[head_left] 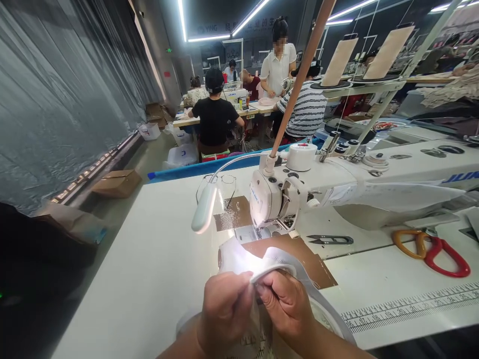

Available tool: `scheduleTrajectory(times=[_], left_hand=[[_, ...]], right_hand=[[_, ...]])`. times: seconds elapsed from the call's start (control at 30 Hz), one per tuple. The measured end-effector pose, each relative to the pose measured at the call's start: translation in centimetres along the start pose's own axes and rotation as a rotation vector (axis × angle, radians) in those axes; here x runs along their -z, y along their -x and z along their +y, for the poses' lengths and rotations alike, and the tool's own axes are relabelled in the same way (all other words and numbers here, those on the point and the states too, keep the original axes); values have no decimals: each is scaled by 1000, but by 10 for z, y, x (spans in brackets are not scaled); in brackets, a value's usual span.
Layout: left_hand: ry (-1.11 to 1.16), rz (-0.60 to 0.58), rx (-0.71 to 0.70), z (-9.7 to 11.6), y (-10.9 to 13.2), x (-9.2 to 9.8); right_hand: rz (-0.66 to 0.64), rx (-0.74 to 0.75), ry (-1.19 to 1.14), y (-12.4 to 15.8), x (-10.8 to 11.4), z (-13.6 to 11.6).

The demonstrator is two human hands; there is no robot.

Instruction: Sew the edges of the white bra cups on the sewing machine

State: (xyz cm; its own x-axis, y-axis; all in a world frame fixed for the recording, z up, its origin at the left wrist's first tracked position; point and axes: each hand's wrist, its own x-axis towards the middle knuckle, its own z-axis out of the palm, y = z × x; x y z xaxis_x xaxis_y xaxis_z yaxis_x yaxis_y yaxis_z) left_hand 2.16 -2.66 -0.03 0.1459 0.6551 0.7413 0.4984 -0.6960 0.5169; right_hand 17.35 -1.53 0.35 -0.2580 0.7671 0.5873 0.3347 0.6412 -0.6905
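Stretching across most of my view is the white counter [157, 259], with the sewing machine [299, 194] set on it and its small lamp [204, 208] lit over the needle area. Just in front of the needle lies the white fabric piece [239, 259], its folded edge lifted toward me. My left hand [224, 309] and right hand [286, 301] meet on that edge, fingers closed in a pinch on the fabric from both sides. To do this well, I judge the fold should stay even and taut between the two pinches. A printed ruler [411, 306] runs along the counter's near edge. Red and orange scissors [430, 249] and dark thread snips [331, 240] lie to the right. Blue lettering on the machine arm looks like JUKI, though partly cut off.
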Motion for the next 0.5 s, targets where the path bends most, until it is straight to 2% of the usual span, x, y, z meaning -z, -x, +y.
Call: scheduleTrajectory(times=[0.2,0.5], left_hand=[[-187,7,-154,-3,0,4],[-234,-36,-265,-5,-2,7]], right_hand=[[-17,36,1,-2,-3,6],[-8,23,20,-4,-4,3]])
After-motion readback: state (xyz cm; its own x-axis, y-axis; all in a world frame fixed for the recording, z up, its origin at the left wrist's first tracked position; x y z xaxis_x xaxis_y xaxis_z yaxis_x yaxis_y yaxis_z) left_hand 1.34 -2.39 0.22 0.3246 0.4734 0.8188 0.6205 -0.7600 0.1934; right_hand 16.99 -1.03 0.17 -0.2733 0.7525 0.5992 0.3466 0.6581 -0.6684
